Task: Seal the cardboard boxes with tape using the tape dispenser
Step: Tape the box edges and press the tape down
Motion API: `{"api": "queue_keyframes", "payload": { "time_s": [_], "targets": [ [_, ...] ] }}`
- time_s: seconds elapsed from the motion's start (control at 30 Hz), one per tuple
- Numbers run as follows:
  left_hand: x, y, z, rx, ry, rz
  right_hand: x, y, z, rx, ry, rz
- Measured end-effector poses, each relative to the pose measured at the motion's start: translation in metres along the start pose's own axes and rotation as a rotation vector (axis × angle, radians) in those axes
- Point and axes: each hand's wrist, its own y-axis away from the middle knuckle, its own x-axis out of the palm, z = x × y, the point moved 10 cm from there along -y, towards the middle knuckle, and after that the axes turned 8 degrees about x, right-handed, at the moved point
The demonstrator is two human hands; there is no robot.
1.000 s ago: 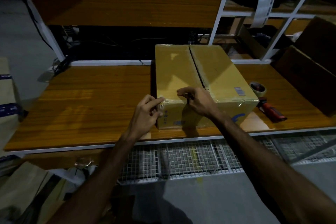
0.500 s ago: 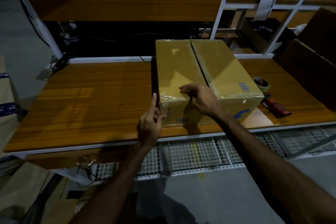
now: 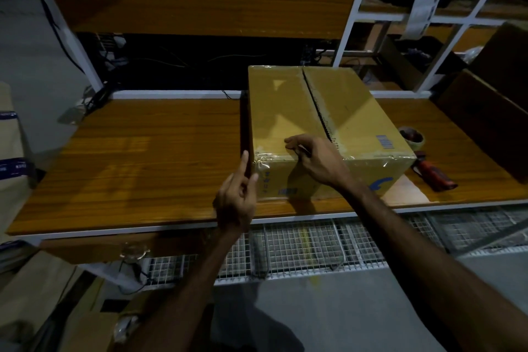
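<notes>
Now the cardboard box (image 3: pixel 323 126) sits on the desk (image 3: pixel 143 157), right in front of both hands. Its long side runs away from the person, and the top seam (image 3: pixel 318 106) runs the same way, not taped over yet. The right hand (image 3: pixel 317 160) rests on the near top edge, fingers bent, pressing shiny tape (image 3: pixel 265 158) down. The left hand (image 3: pixel 238 194) touches the near left corner, one finger straight up, holding nothing. The tape dispenser (image 3: pixel 434 173) lies past the right hand, nearer to it.
</notes>
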Motion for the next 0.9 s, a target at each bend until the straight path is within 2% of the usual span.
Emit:
{"api": "queue_keyframes", "payload": {
  "time_s": [0.1, 0.27, 0.47, 0.63, 0.77, 0.9],
  "targets": [
    [-0.01, -0.033, -0.01, -0.038, 0.013, -0.042, -0.001, 0.004, 0.008, -0.046, 0.052, 0.002],
    [0.008, -0.053, -0.017, -0.082, 0.028, 0.083, 0.0, 0.01, 0.011, -0.087, 0.087, -0.014],
    [0.011, -0.045, -0.013, 0.04, 0.149, 0.184, 0.005, 0.011, 0.004, -0.116, 0.149, 0.023],
    [0.013, -0.047, -0.007, 0.02, 0.174, 0.202, 0.008, 0.014, 0.002, -0.163, 0.254, 0.044],
    [0.013, -0.045, -0.006, 0.014, 0.175, 0.194, 0.008, 0.023, 0.005, -0.222, 0.333, -0.031],
    [0.012, -0.042, -0.009, 0.013, 0.15, 0.198, -0.003, 0.037, -0.013, -0.234, 0.296, -0.074]
  ]
}}
